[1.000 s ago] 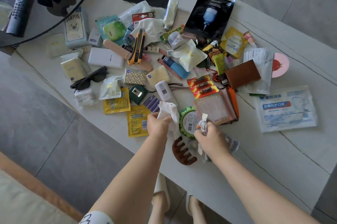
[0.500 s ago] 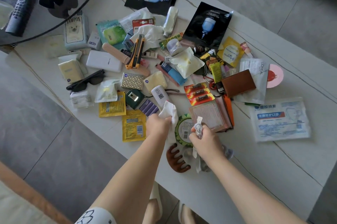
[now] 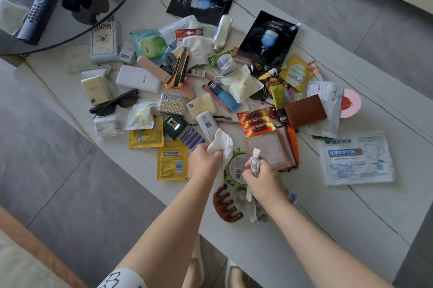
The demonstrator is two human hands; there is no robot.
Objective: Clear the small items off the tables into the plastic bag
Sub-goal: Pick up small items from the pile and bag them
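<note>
A heap of small items covers the white table [image 3: 328,224]. My left hand [image 3: 203,161] grips the bunched edge of a thin white plastic bag [image 3: 222,143] near the front of the heap. My right hand [image 3: 262,180] holds a coiled white cable [image 3: 255,160] above a round green-rimmed tape roll [image 3: 234,168]. More crumpled clear plastic [image 3: 257,210] trails under my right wrist. A brown claw hair clip [image 3: 226,203] lies just below both hands.
Yellow sachets [image 3: 172,161], a battery card [image 3: 255,121], a brown wallet [image 3: 304,110], a yellow utility knife [image 3: 179,69], sunglasses [image 3: 114,103], a face-mask pack [image 3: 356,157] and black sheet-mask packets [image 3: 269,38] fill the table. A round glass table [image 3: 70,37] with a remote control [image 3: 37,14] stands at far left.
Both hands have stayed close together over the tape roll, still holding the bag and the cable. The view has shifted slightly; the items lie as before.
</note>
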